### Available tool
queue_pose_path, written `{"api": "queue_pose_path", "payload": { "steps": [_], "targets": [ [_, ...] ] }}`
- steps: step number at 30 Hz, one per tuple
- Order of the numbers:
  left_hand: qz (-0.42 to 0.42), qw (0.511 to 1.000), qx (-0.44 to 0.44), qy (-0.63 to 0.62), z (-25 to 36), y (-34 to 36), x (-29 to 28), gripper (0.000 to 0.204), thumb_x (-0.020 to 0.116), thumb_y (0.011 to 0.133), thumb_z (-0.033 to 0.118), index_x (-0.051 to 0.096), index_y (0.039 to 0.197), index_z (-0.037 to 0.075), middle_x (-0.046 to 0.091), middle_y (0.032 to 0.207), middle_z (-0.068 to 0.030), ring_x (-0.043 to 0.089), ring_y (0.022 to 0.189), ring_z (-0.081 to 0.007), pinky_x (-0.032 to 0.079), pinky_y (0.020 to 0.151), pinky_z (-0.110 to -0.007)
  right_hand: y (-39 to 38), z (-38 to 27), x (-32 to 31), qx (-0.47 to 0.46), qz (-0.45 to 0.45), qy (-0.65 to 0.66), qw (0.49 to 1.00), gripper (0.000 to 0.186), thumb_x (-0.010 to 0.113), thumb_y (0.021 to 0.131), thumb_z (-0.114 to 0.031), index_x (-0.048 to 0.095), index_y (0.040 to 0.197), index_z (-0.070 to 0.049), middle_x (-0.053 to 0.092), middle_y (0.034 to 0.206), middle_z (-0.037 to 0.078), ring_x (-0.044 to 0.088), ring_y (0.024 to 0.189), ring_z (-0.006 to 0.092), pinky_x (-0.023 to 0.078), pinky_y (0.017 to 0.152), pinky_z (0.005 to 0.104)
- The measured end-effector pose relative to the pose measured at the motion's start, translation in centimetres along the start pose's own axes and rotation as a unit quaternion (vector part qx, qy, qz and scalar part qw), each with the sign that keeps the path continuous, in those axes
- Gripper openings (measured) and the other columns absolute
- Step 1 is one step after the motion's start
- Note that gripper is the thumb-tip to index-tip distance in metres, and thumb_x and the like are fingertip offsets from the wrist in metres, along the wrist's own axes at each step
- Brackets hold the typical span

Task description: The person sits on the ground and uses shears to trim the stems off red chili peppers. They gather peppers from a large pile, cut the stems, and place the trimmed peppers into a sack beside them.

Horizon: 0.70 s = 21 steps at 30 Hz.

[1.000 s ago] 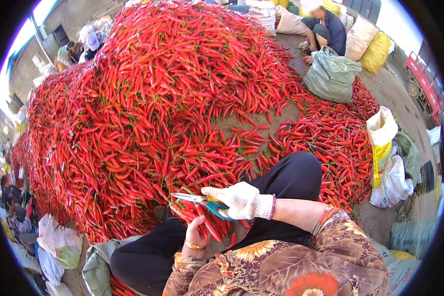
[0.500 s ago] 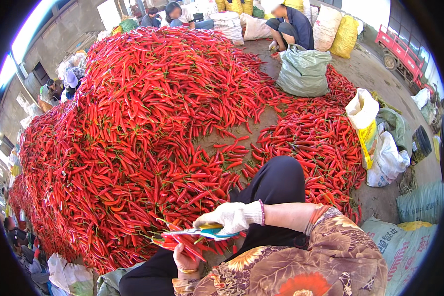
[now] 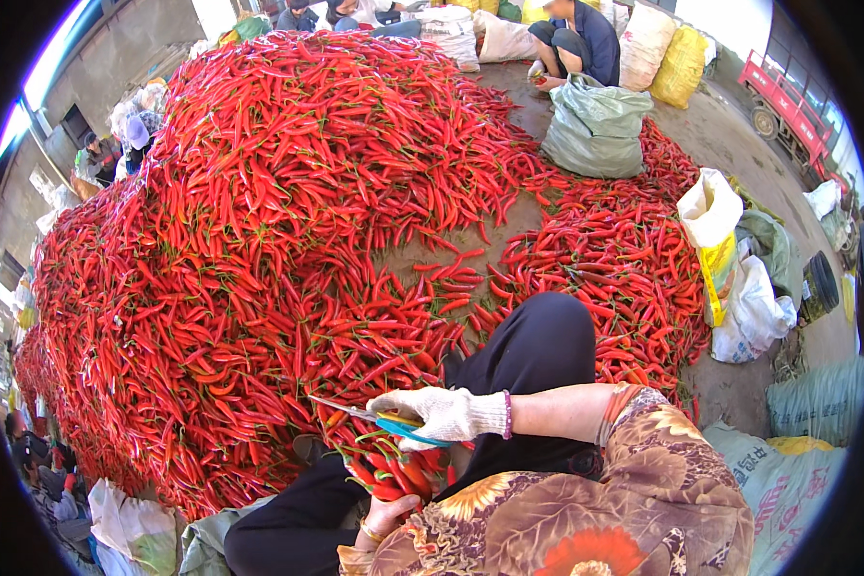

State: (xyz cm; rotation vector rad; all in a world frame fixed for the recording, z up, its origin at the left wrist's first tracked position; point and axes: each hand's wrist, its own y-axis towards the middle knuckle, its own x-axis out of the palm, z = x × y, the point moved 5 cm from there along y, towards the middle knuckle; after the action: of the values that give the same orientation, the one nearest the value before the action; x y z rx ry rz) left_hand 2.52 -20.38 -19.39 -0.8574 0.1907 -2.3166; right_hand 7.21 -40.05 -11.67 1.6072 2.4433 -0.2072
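My right hand (image 3: pixel 440 415), in a white knit glove, is closed round a pair of scissors (image 3: pixel 408 429) with blue handles. Its metal blades point left over the heap. Just below, my bare left hand (image 3: pixel 391 512) grips a bunch of red chili peppers (image 3: pixel 394 473), green stems upward. The scissors are above the bunch, and the blades look apart from its stems. A huge heap of red chili peppers (image 3: pixel 250 259) rises in front of me and to the left, with a lower spread (image 3: pixel 614 264) on the right.
Beyond the lower spread stands a greenish sack (image 3: pixel 597 125). At right are an open white-and-yellow bag (image 3: pixel 712 226), a black bucket (image 3: pixel 820 283) and full sacks (image 3: pixel 787 480). People sit around the heap, one in dark clothes (image 3: pixel 590 43). A red truck (image 3: pixel 787 106) is far right.
My left hand has moved down and right with the bunch, now held stems up. The scissors have shifted slightly up and left, away from the peppers. The view has tilted a little.
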Motion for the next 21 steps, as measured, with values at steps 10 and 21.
{"api": "queue_pose_path", "payload": {
  "steps": [10, 21],
  "targets": [
    [0.199, 0.94, 0.18, -0.212, 0.5, 3.0, -2.6, 0.051, 0.069, 0.08, 0.001, 0.05, 0.128, 0.005, 0.063, 0.115, -0.0091, 0.063, 0.103, -0.027, 0.053, 0.088, -0.043, 1.8, 1.9, 1.8, 0.012, 0.079, 0.107, 0.991, 0.076, 0.079, 0.079, -0.024, 0.042, 0.141, -0.001, 0.058, 0.13, 0.016, 0.056, 0.122, 0.0198, 0.043, 0.104, 0.0321],
    [0.107, 0.96, 0.106, -0.235, -0.5, 2.9, -0.8, 0.063, 0.066, 0.083, 0.003, 0.04, 0.141, 0.006, 0.058, 0.13, -0.01, 0.057, 0.12, -0.0285, 0.047, 0.103, -0.046, 1.2, 2.5, 4.2, -0.009, 0.142, 0.011, 0.99, 0.07, 0.072, 0.084, -0.027, 0.04, 0.143, -0.005, 0.062, 0.125, 0.019, 0.064, 0.113, 0.0306, 0.051, 0.094, 0.0355]
  ]
}}
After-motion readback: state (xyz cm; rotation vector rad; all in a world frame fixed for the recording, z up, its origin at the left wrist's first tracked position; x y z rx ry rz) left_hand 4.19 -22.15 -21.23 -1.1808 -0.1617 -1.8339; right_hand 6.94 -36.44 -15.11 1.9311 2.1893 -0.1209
